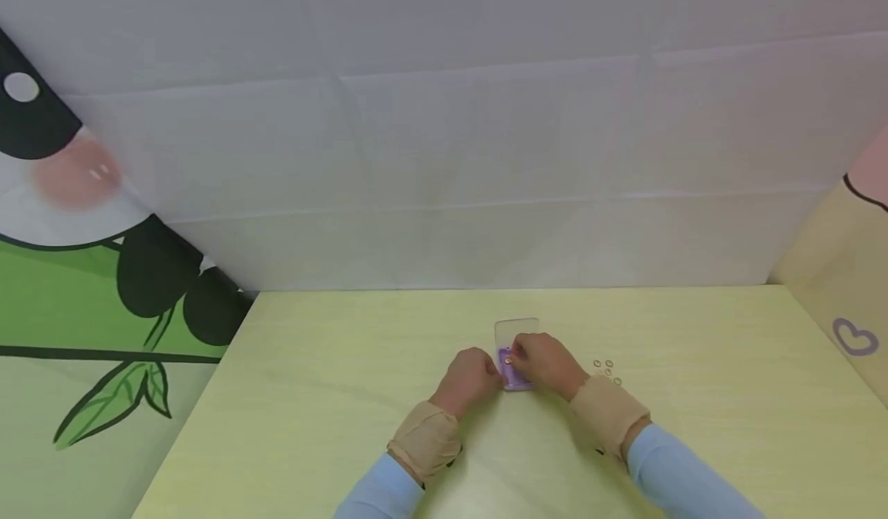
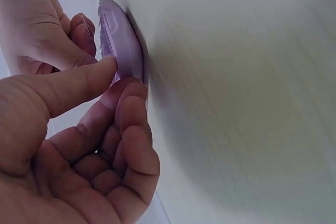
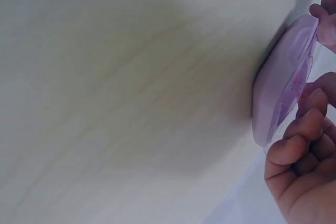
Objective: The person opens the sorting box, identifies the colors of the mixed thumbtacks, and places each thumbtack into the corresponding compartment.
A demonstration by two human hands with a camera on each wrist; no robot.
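A small purple case (image 1: 515,385) lies on the table with its clear lid (image 1: 516,328) raised at the far side. A small gold-coloured piece (image 1: 509,361) shows inside it. My left hand (image 1: 473,380) pinches the near left edge of the case, thumb on top and fingertips beneath in the left wrist view. From the right, my right hand (image 1: 551,361) reaches over the case (image 3: 275,87), its thumb and fingertips at the interior and the other fingers curled. I cannot tell whether those fingertips pinch anything.
Several small rings (image 1: 608,372) lie on the pale wood-grain table (image 1: 333,365), just right of my right hand. A white backdrop (image 1: 444,249) rises behind the table, with printed cloth panels at either side.
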